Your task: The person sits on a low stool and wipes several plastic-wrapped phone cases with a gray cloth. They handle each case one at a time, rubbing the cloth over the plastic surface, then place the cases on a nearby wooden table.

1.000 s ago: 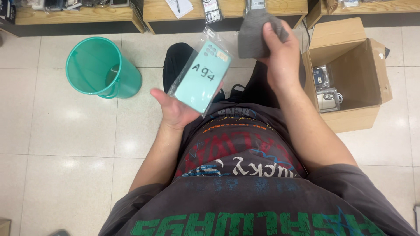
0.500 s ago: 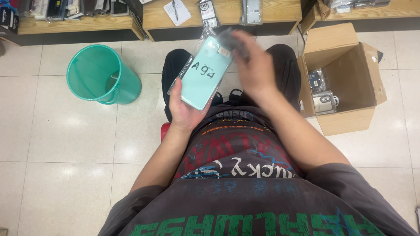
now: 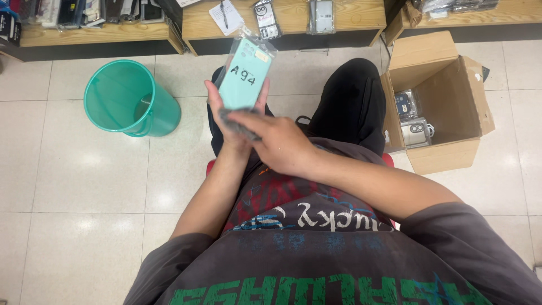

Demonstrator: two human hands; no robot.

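Note:
My left hand (image 3: 228, 116) holds up a mint-green phone case in a clear plastic sleeve (image 3: 246, 76), with handwriting on its face. My right hand (image 3: 276, 144) lies across the lower end of that packet, pressing a small dark grey cloth (image 3: 240, 123) against it. The cloth shows only as a blurred edge under my fingers. Both hands are above my lap, over my black trousers (image 3: 347, 101).
A green plastic bin (image 3: 127, 101) stands on the tiled floor at the left. An open cardboard box (image 3: 443, 101) with packaged phone cases sits at the right. Low wooden shelves (image 3: 293, 17) along the top hold more packaged cases and a notepad with a pen.
My right hand came down from the upper right with the grey cloth and now rests on the lower end of the packet. My left hand raised the packet more upright.

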